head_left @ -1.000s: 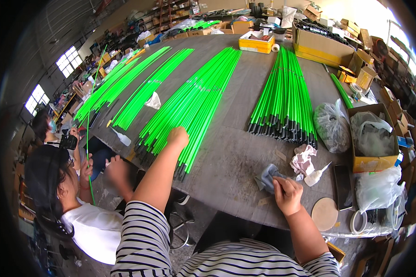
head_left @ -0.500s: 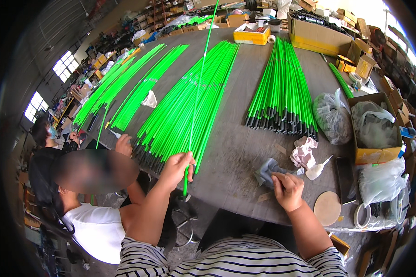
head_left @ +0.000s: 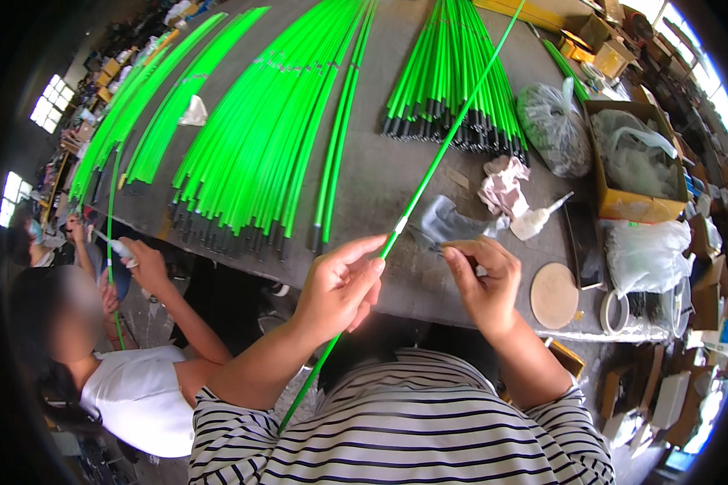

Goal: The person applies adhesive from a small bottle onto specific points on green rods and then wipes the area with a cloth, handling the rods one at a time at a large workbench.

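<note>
A long thin green rod with a white band runs slantwise past me. My left hand is closed round it just below the band, and its lower end reaches down beside my striped shirt. My right hand has thumb and forefinger pinched together, apart from the rod. Whatever sits in that pinch is too small to make out. Behind those fingertips a grey cloth lies on the table. Nearby are a crumpled pinkish cloth and a white squeeze bottle with a pointed nozzle.
Fanned green rods with dark ends cover the table in a middle bundle and a right bundle. A round tan disc, a dark phone, plastic bags and a carton stand right. A co-worker sits close at left.
My view has tilted down. The rod in my left hand has swung from near upright to a slant toward the upper right, its white band now near my fingers. My hands are closer together.
</note>
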`<state>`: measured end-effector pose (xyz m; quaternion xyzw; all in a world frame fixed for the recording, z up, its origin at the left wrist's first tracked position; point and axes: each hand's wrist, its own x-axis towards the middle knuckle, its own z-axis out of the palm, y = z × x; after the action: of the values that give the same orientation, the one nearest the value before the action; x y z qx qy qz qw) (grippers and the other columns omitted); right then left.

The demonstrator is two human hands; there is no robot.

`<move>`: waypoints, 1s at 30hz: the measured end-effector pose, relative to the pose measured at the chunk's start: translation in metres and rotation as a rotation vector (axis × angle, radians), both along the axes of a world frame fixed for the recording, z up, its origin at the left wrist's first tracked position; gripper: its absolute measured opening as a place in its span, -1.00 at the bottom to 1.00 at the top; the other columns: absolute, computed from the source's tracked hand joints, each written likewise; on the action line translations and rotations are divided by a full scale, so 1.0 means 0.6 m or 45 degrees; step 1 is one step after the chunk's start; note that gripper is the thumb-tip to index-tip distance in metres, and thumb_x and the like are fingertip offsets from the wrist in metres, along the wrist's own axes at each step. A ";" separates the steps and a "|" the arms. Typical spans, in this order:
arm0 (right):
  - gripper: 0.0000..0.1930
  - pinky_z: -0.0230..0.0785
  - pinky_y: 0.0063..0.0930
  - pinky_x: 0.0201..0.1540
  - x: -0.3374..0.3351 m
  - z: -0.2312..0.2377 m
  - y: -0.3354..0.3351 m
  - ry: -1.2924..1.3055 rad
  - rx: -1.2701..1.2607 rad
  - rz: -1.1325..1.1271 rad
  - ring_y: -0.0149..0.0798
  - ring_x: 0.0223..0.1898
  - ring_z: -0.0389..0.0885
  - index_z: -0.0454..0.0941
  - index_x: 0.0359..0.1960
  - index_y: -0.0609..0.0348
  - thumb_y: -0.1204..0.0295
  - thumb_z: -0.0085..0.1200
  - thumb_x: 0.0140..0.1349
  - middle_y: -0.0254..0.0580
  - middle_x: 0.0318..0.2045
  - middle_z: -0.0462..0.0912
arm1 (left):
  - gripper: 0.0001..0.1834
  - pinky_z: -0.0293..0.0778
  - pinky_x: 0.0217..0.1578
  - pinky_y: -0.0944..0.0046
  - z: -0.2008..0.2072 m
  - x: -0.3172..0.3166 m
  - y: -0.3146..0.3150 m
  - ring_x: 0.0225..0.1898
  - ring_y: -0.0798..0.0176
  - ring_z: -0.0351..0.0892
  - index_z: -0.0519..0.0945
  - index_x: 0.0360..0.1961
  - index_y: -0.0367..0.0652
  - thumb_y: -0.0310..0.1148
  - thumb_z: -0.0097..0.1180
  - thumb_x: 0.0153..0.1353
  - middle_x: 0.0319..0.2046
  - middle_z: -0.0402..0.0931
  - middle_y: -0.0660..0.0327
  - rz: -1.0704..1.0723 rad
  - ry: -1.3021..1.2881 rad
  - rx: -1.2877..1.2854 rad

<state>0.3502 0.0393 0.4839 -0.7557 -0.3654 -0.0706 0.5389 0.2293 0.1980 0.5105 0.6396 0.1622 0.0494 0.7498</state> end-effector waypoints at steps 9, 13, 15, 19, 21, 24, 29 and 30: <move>-0.78 0.04 -0.71 -0.57 -0.026 -0.025 0.005 1.608 0.389 0.341 -0.57 -0.63 0.21 0.58 -0.33 0.28 0.34 0.10 0.14 -0.44 -0.64 0.41 | -0.62 0.00 -0.83 0.55 -0.050 -0.019 -0.059 -0.83 0.59 0.11 0.34 0.11 -0.09 -0.47 -0.11 0.24 -0.70 0.32 0.34 -0.021 0.056 -0.509; -0.81 0.05 -0.70 -0.57 -0.031 -0.039 0.002 1.592 0.438 0.378 -0.57 -0.62 0.21 0.58 -0.36 0.27 0.37 0.11 0.12 -0.43 -0.63 0.42 | -0.63 -0.02 -0.82 0.55 -0.064 -0.020 -0.069 -0.81 0.59 0.07 0.36 0.09 -0.15 -0.52 -0.12 0.23 -0.75 0.24 0.39 -0.018 -0.075 -0.397; -0.82 0.05 -0.70 -0.57 -0.037 -0.041 0.001 1.562 0.447 0.343 -0.57 -0.62 0.21 0.57 -0.37 0.27 0.38 0.12 0.12 -0.42 -0.62 0.43 | -0.63 -0.02 -0.80 0.56 -0.077 -0.021 -0.073 -0.80 0.60 0.07 0.38 0.08 -0.17 -0.53 -0.10 0.22 -0.75 0.22 0.41 -0.004 -0.124 -0.362; -0.84 0.03 -0.70 -0.57 -0.039 -0.037 -0.002 1.616 0.468 0.337 -0.57 -0.61 0.21 0.57 -0.41 0.24 0.38 0.12 0.12 -0.41 -0.59 0.45 | -0.65 -0.03 -0.78 0.56 -0.075 -0.017 -0.078 -0.77 0.61 0.06 0.40 0.06 -0.20 -0.54 -0.08 0.21 -0.74 0.21 0.44 0.022 -0.127 -0.320; -0.85 0.03 -0.69 -0.56 -0.038 -0.041 -0.005 1.634 0.466 0.321 -0.57 -0.60 0.21 0.57 -0.43 0.22 0.38 0.11 0.13 -0.40 -0.58 0.46 | -0.65 -0.04 -0.78 0.56 -0.077 -0.016 -0.080 -0.77 0.61 0.05 0.40 0.06 -0.20 -0.53 -0.07 0.21 -0.74 0.21 0.44 0.027 -0.118 -0.301; -0.86 0.04 -0.69 -0.53 -0.029 -0.044 -0.007 1.674 0.475 0.394 -0.57 -0.57 0.23 0.56 -0.45 0.19 0.38 0.10 0.13 -0.38 -0.54 0.48 | -0.64 -0.04 -0.78 0.56 -0.076 -0.014 -0.082 -0.76 0.61 0.04 0.39 0.07 -0.19 -0.53 -0.08 0.21 -0.73 0.21 0.43 0.040 -0.090 -0.308; -0.87 0.07 -0.69 -0.49 -0.027 -0.044 -0.007 1.728 0.587 0.443 -0.58 -0.53 0.26 0.55 -0.45 0.18 0.38 0.11 0.13 -0.36 -0.49 0.51 | -0.63 -0.03 -0.79 0.56 -0.058 -0.009 -0.078 -0.76 0.60 0.04 0.37 0.08 -0.18 -0.52 -0.09 0.23 -0.72 0.20 0.42 0.005 -0.057 -0.350; -0.87 0.07 -0.69 -0.49 -0.026 -0.044 -0.007 1.741 0.596 0.440 -0.58 -0.53 0.27 0.55 -0.45 0.17 0.38 0.11 0.13 -0.35 -0.48 0.52 | -0.63 -0.03 -0.79 0.56 -0.055 -0.008 -0.078 -0.76 0.60 0.04 0.37 0.09 -0.18 -0.52 -0.10 0.23 -0.72 0.20 0.42 -0.003 -0.054 -0.360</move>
<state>0.3347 0.0349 0.4576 -0.4279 -0.0375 0.4254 0.7966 0.2242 0.1511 0.4776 0.5268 0.1510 0.0388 0.8356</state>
